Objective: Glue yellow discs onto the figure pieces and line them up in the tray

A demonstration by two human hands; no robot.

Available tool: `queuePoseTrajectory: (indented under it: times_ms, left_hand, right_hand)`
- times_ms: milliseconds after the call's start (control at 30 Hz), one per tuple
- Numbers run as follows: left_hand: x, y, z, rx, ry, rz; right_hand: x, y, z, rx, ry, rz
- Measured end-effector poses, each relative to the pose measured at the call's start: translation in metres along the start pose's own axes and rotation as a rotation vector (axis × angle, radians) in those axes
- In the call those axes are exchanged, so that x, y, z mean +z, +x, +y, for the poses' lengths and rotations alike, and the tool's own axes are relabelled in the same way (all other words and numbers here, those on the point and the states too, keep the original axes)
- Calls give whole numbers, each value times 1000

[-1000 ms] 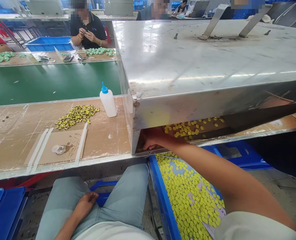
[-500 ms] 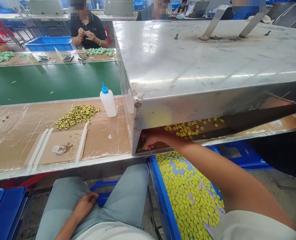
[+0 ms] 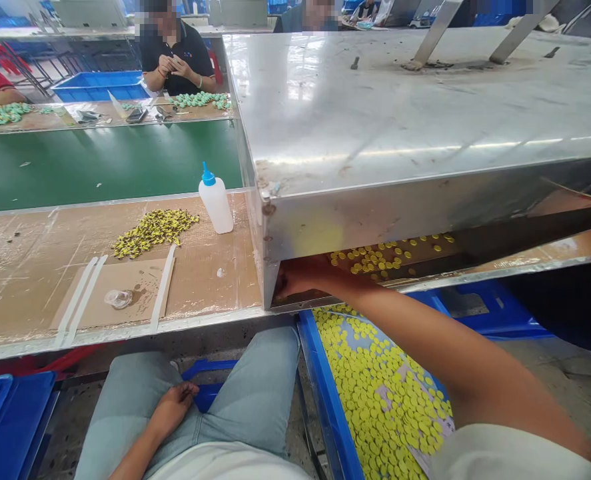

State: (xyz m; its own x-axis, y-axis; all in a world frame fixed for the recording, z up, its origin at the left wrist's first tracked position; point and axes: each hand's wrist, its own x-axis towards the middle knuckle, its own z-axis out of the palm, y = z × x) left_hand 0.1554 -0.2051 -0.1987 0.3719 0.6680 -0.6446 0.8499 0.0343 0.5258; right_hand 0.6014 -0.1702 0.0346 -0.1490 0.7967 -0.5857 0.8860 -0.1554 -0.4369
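One arm (image 3: 402,323) outstretched (the right).

Right arm outstretched — left hand (image 3: 174,404) loosely curled.

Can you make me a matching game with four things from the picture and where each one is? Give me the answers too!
Things:
1. right hand
2. bottle with a blue top
3. left hand
4. mint-green pieces

Places:
A. on the lap
B. on the far table, past the green strip
C. inside the metal box
D. standing on the near brown table

Right pairs: 1-C, 2-D, 3-A, 4-B
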Motion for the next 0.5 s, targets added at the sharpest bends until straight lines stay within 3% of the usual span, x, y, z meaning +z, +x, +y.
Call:
queuePoseTrajectory:
  times_ms: [133,500]
  left_hand:
    - [-1,-2,3,-9,-1,2]
    - [0,-1,-2,-2,-10,13]
  right_hand:
    - [-3,-2,-10,-26,-36,-53]
    - [-7,5,-21,103,42,-166]
